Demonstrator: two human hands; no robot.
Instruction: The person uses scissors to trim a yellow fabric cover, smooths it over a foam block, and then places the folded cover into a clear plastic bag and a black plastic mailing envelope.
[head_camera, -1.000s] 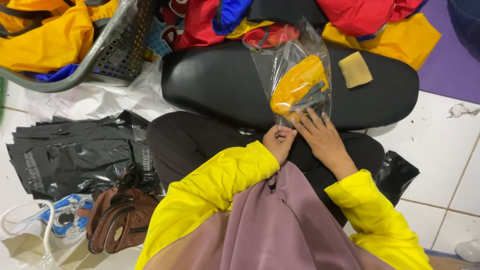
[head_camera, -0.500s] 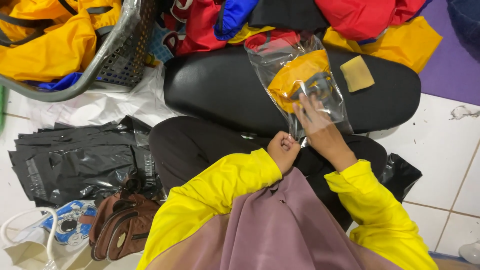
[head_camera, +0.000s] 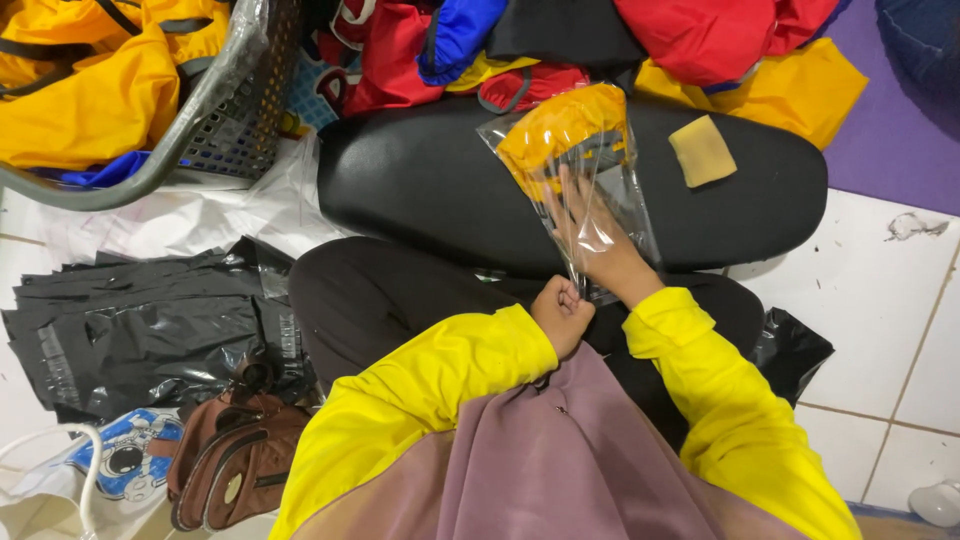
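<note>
Both hands work one clear plastic bag (head_camera: 590, 180) over the black cushion (head_camera: 420, 185): left hand (head_camera: 562, 312) pinches its mouth shut-fisted, steadying it, while right hand (head_camera: 590, 235), fingers spread inside, seats the folded yellow garment (head_camera: 560, 130).

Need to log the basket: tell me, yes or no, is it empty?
No: the basket at upper left holds yellow fabric with dark straps, piled up to its rim.
</note>
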